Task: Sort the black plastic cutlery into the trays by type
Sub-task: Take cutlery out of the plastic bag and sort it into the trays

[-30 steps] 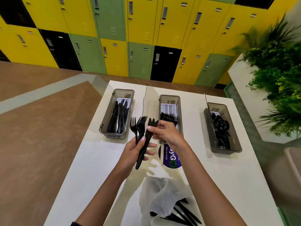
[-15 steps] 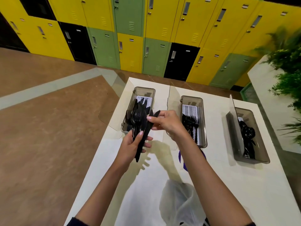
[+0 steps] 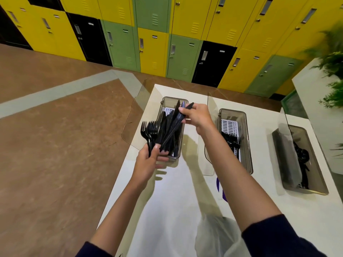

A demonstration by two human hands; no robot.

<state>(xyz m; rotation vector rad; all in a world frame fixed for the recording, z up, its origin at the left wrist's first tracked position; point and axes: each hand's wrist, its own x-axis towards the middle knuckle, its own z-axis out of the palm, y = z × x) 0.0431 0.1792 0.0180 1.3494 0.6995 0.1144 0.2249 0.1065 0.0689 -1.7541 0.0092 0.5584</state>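
White tabletop (image 3: 174, 204) carries three trays: left tray (image 3: 174, 98) with knives (image 3: 176, 144), middle tray (image 3: 248, 145) with forks (image 3: 231, 139), right tray (image 3: 315, 164) with dark cutlery (image 3: 302, 154). Left hand (image 3: 148, 162) fingers (image 3: 163, 159) grip fork bunch (image 3: 148, 129) just beside left tray. Right hand (image 3: 198, 115) fingers (image 3: 183, 110) pinch a knife (image 3: 172, 130), tilted over left tray, low end near left thumb.

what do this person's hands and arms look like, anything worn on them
The left hand and right hand are bare: no gloves, rings or watch show. Each arm wears a dark navy long sleeve, the left sleeve and the right sleeve, which end well short of the wrists, so the forearms are uncovered.
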